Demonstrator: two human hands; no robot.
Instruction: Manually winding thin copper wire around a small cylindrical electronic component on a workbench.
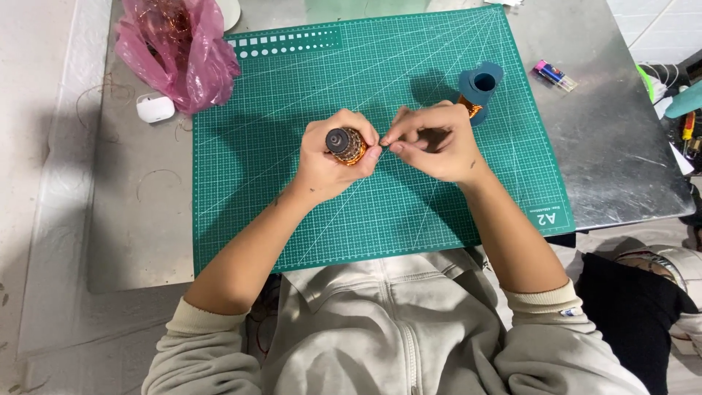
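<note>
My left hand (325,161) grips a small copper-wound motor armature (345,144) with a dark round end cap, held above the green cutting mat (292,95). My right hand (433,143) is right beside it, thumb and forefinger pinched together at the armature's right side, apparently on a thin copper wire that is too fine to make out clearly. A dark blue spool (480,85) with copper wire on it lies just behind my right hand on the mat.
A pink plastic bag (179,47) with copper wire inside sits at the mat's far left corner, a white earbud case (155,108) beside it. A small lighter (554,74) lies on the metal table (621,139) to the right. Tools lie at the right edge.
</note>
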